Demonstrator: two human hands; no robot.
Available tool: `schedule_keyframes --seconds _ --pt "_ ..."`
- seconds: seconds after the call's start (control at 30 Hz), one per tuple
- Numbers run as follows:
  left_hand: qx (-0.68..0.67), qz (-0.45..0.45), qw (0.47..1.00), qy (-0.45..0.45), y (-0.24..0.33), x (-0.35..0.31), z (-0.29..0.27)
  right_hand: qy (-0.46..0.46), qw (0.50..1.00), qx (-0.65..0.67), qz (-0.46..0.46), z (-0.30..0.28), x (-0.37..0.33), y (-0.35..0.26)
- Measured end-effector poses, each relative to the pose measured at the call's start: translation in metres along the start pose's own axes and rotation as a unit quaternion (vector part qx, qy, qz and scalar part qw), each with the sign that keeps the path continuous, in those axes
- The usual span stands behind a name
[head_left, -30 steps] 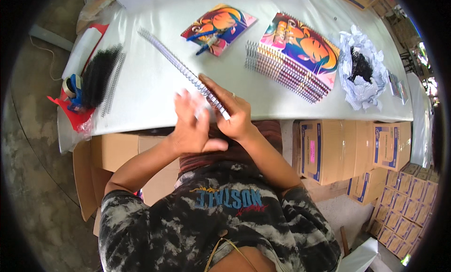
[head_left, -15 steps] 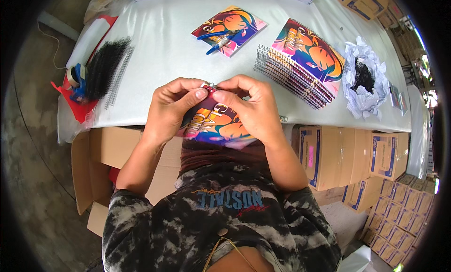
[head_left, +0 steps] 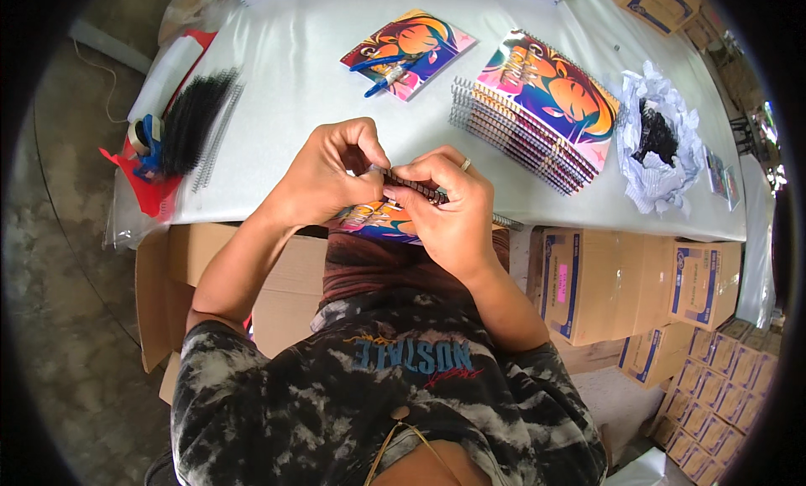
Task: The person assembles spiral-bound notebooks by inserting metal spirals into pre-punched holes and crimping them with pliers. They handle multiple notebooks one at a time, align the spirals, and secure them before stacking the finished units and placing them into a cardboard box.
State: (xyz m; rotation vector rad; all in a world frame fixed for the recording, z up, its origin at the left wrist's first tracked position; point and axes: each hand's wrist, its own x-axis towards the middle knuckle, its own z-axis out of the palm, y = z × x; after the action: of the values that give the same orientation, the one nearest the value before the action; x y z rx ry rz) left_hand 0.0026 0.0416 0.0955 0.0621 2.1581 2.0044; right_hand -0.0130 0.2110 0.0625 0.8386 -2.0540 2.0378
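In front of my body a spiral notebook [head_left: 379, 220] with a colourful illustrated cover hangs over the table's near edge, its bound edge uppermost. The fingers of my right hand [head_left: 453, 209] are closed round that edge, where the coil's loops show dark. At the left end of the coil [head_left: 417, 186], my left hand [head_left: 340, 168] pinches with thumb and forefinger; the coil's tip is hidden between them. Beyond my hands lies a matching notebook [head_left: 453, 42] with blue-handled pliers [head_left: 390, 76] on top. To the right stands a stack of such notebooks [head_left: 550, 108], coils showing along the side.
Loose black coils [head_left: 197, 120] lie at the left, beside a tape roll [head_left: 138, 137] with blue on it and a red sheet [head_left: 149, 192]. Crumpled paper [head_left: 663, 179] holds black scraps at the right. Cardboard boxes [head_left: 609, 276] stand below the table's edge.
My left hand has risen and turned at the coil's end. My right hand has shifted slightly right along the bound edge, and the notebook has tilted, showing more of its coil.
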Motion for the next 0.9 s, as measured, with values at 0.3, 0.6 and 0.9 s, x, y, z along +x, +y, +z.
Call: schedule_keyframes --seconds 0.3,0.6,0.9 --pt "0.036 0.100 0.969 0.224 0.022 0.046 0.046 0.430 0.820 0.366 -0.096 -0.103 0.025 -0.008" --pt "0.495 0.284 0.743 0.349 -0.044 0.160 0.098 0.428 0.887 -0.176 -0.004 -0.156 -0.007 0.093" --pt "0.222 0.262 0.877 0.337 -0.055 0.168 0.086 0.347 0.925 -0.139 0.061 -0.145 -0.020 0.091"
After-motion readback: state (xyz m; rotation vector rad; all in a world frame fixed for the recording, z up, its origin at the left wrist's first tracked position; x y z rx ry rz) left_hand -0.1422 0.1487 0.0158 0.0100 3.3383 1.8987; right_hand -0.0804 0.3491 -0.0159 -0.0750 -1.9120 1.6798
